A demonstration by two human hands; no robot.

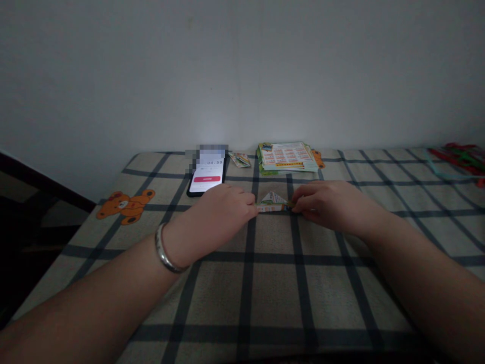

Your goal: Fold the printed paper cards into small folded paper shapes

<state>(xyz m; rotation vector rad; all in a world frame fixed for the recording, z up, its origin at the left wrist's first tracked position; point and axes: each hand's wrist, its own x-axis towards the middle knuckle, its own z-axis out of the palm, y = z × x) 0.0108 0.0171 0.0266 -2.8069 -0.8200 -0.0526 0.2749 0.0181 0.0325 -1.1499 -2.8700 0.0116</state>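
Observation:
A small printed sheet of paper point(273, 202), folded so that a triangle rises above a narrow strip, lies low over the checked tablecloth between my hands. My left hand point(223, 210), a silver bangle on its wrist, is closed on the paper's left end. At the right end, the fingers of my right hand point(326, 205) pinch the paper. Fingertips hide both ends of the strip. Just beyond my left hand lies a phone point(206, 177) with a lit timer screen. Behind the folded paper is a stack of printed paper sheets point(287, 157).
A small folded paper piece point(240, 160) sits between phone and stack. Red and green items point(464, 159) lie at the far right. The checked tablecloth point(273, 293), with an orange bear picture point(127, 206), reaches back to a pale wall point(242, 76). The table's left edge drops into darkness.

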